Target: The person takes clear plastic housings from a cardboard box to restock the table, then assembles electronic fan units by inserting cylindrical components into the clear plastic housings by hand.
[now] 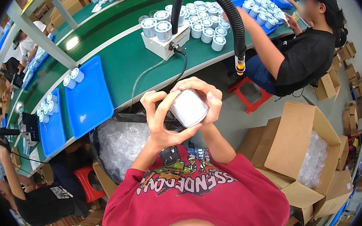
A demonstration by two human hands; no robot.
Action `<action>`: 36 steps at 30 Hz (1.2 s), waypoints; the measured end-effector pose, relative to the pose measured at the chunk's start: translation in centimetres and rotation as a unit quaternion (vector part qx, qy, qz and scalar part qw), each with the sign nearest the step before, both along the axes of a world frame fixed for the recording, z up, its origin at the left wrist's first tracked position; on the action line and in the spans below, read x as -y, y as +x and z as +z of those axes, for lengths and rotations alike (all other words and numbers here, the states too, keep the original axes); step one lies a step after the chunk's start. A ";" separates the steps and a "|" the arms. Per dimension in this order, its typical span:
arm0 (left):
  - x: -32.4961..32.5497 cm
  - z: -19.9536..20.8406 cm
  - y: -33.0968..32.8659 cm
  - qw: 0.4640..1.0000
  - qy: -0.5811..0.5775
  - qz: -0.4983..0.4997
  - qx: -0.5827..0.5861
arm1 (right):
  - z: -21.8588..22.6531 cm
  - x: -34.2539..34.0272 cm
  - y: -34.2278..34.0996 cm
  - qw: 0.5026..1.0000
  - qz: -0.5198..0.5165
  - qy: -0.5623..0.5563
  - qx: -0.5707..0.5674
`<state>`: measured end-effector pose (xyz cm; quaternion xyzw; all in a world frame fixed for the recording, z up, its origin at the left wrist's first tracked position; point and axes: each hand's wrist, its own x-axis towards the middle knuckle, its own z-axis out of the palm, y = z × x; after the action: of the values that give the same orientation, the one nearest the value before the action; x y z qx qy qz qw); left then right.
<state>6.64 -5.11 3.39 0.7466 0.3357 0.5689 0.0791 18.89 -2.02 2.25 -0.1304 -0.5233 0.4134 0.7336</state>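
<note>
In front of my chest I hold a smooth white rounded cylinder (190, 108), tilted, between both hands. My left hand (160, 122) curves round its left side, with the thumb along its lower edge and a fingertip at its upper left. My right hand (213, 99) wraps its top and right side. Which details the covered side has is hidden. Just beyond my hands hangs a black corrugated hose (237, 21) with a yellow and black tip. It rises beside a white box (165, 46) that carries several pale blue and white cylinders (163, 29).
Many similar cylinders (207, 34) crowd the green bench (126, 52). Blue trays (88, 96) lie at the left. Clear plastic bags fill a black-lined container (120, 144) and an open carton (288, 141). A co-worker (306, 55) sits far right near a red stool (251, 95); another person (48, 202) is lower left.
</note>
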 end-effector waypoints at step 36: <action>-42.0 -2.5 -7.7 0.938 -0.327 -0.117 0.004 | -9.9 -26.1 26.4 0.896 -0.299 -0.219 0.245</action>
<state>-1.06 36.93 0.88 0.7115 0.4130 0.4172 0.3863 45.26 24.05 -7.67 -0.5354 -0.5188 0.2341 0.6240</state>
